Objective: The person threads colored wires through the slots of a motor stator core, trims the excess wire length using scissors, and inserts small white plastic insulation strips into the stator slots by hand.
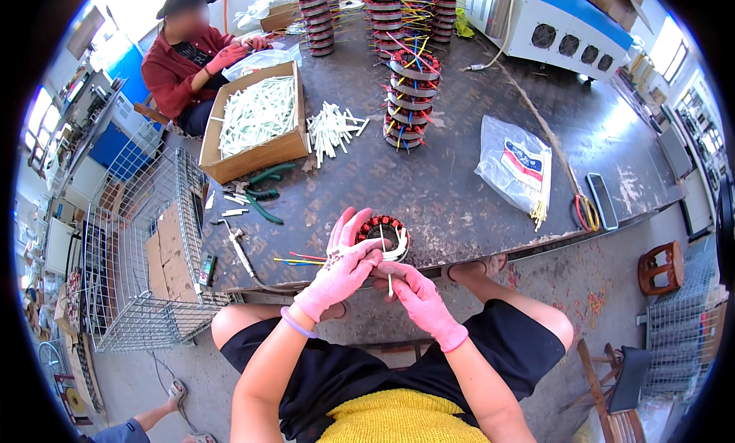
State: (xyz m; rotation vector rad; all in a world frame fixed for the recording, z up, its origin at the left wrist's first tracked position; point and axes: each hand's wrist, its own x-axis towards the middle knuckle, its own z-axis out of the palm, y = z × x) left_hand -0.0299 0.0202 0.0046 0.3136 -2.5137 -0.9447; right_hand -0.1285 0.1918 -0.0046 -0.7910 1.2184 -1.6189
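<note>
At the near edge of the table lies a ring-shaped motor stator with red windings and white pieces along its right side. My left hand, in a pink glove, grips its left side, with fingers stretched along it and the thumb near its lower edge. Just below the stator, my gloved right hand pinches a thin white strand, whose end hangs down. The fingertips of both hands nearly meet there. Red, yellow and blue lead wires stick out left of my left hand.
A cardboard box of white tubes stands at left, near loose tubes, green-handled pliers and a soldering iron. Stacked stators rise ahead. A plastic bag, scissors and phone lie right. Another person works far left.
</note>
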